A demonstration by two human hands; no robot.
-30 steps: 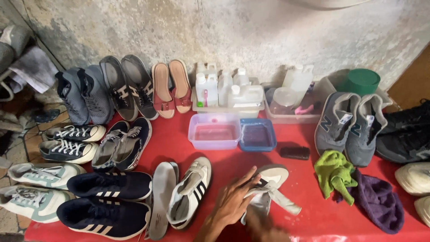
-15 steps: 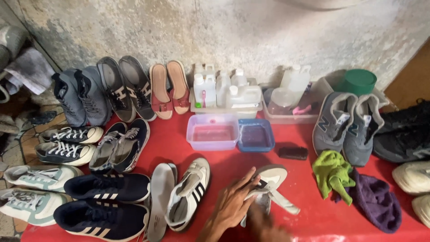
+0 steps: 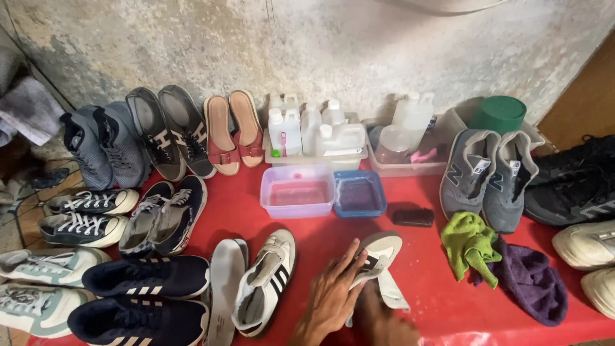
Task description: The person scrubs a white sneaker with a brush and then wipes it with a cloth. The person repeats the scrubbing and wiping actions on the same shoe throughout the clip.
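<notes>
White sneaker [image 3: 378, 256] is pinned under flat left hand [image 3: 333, 295]; right hand [image 3: 378, 320] blurred, grip can't be told. Pink tub [image 3: 298, 191] just beyond could be knocked, water spilt.

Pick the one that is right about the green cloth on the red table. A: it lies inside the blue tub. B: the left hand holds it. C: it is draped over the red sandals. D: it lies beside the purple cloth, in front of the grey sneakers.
D: the green cloth lies on the red table against the purple cloth, just in front of the grey sneakers.
</notes>
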